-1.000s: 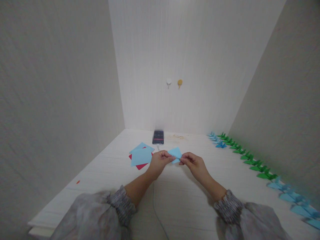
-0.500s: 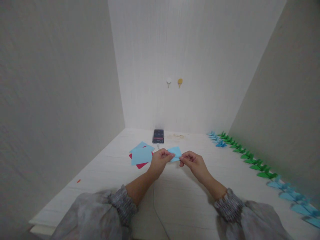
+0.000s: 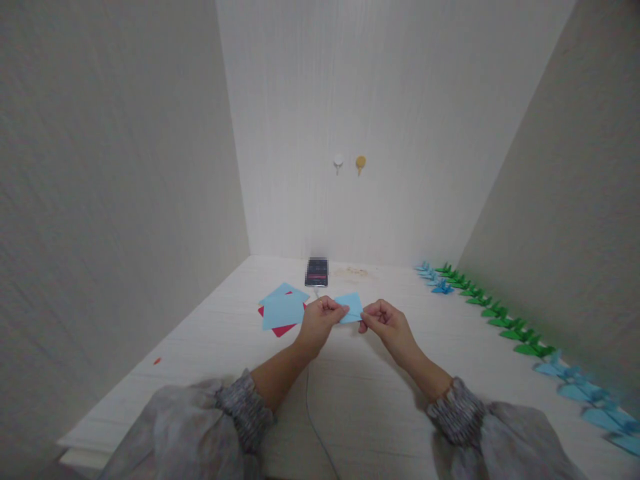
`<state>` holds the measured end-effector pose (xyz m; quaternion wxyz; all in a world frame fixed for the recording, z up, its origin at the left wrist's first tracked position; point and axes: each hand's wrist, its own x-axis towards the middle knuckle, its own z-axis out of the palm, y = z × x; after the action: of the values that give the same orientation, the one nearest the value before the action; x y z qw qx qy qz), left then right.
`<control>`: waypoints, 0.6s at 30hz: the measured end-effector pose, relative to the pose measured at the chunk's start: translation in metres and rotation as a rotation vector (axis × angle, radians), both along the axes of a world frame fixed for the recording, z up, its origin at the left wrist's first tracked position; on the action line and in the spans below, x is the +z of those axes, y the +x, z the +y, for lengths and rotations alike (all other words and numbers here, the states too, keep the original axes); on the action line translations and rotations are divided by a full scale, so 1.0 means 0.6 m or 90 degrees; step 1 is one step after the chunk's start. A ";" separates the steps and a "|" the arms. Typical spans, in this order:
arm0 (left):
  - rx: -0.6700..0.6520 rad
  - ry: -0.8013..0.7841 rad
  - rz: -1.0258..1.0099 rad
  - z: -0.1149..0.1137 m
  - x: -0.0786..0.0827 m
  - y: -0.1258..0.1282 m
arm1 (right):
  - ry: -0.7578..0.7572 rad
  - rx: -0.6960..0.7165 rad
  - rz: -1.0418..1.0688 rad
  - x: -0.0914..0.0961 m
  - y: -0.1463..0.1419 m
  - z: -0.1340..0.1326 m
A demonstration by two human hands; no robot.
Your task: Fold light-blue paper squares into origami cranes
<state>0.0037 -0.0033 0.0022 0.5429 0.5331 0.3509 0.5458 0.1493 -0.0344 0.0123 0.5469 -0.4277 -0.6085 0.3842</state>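
Observation:
A small folded sheet of light blue paper (image 3: 351, 305) is held between my two hands, above the white table. My left hand (image 3: 321, 323) grips its left side, thumb on top and fingers beneath. At the lower right corner, my right hand (image 3: 385, 321) pinches the paper between thumb and fingertips. A crease or flap edge runs across its lower part. Just left of my left hand lie loose light blue sheets (image 3: 283, 311) over red paper (image 3: 284, 330), partly overlapping.
A phone (image 3: 317, 272) lies near the back wall, with a cable (image 3: 313, 420) running toward me. Folded green paper cranes (image 3: 515, 331) and light blue cranes (image 3: 583, 390) line the right side. An orange scrap (image 3: 157, 361) lies at left. Two hooks (image 3: 361, 162) are on the wall.
The folded paper has turned slightly, and its lower flap now lies flatter with a clearer edge. My right hand has shifted very slightly to the right; my left hand holds nearly still.

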 end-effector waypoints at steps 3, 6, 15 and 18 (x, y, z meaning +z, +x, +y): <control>0.000 -0.004 -0.018 0.004 -0.003 -0.001 | 0.000 0.033 0.043 -0.002 0.000 0.000; 0.000 0.005 -0.024 0.007 -0.006 -0.002 | -0.039 0.060 0.097 0.000 0.000 0.000; -0.011 0.044 0.019 0.003 -0.004 -0.003 | -0.139 0.132 0.037 -0.010 0.005 0.006; -0.016 0.046 0.032 0.002 -0.004 -0.003 | -0.141 0.131 0.029 -0.014 0.008 0.010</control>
<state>0.0018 -0.0021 -0.0002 0.5210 0.5703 0.3377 0.5378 0.1540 -0.0285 0.0039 0.4677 -0.4117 -0.5905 0.5129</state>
